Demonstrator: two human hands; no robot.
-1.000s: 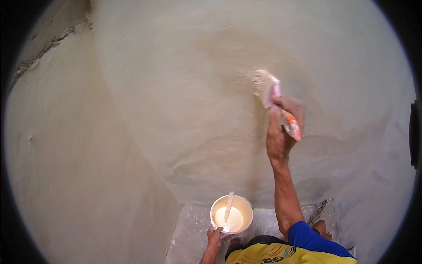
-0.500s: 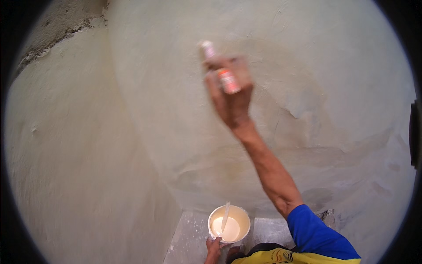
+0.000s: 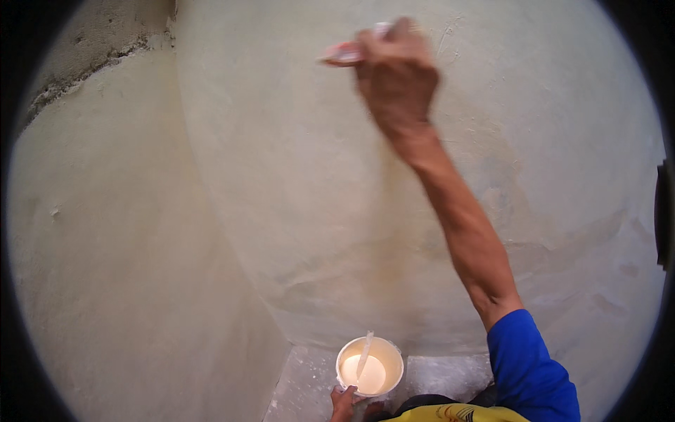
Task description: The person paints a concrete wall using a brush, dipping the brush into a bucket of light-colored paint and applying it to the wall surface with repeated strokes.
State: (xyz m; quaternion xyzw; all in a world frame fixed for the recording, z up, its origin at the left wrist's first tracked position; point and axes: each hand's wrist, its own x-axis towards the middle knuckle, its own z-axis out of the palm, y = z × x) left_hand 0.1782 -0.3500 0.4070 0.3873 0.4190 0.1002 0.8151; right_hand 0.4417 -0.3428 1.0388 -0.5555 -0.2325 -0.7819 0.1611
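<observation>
My right hand point(image 3: 401, 88) is raised high against the plastered wall point(image 3: 295, 176), its fingers closed round a paintbrush point(image 3: 342, 54) with a red-and-white handle. The handle sticks out to the left of the fist; the bristles are hidden and the hand is slightly blurred. Low down, my left hand point(image 3: 343, 401) grips the rim of a white bucket point(image 3: 399, 376) at its near left side. Pale cream paint point(image 3: 365, 373) lies in the bottom of the bucket. A light, flat stick point(image 3: 365, 355) leans inside it, its upper end standing above the far rim.
A second wall point(image 3: 119, 246) meets the first in a corner on the left. Rough, broken plaster point(image 3: 84, 63) shows at the upper left. Below is a grey, paint-spotted floor point(image 3: 302, 380). Something dark point(image 3: 662, 214) stands at the right edge.
My right hand has moved up and to the right along the wall, and the brush handle has turned to point left. The left hand and bucket sit slightly lower in view.
</observation>
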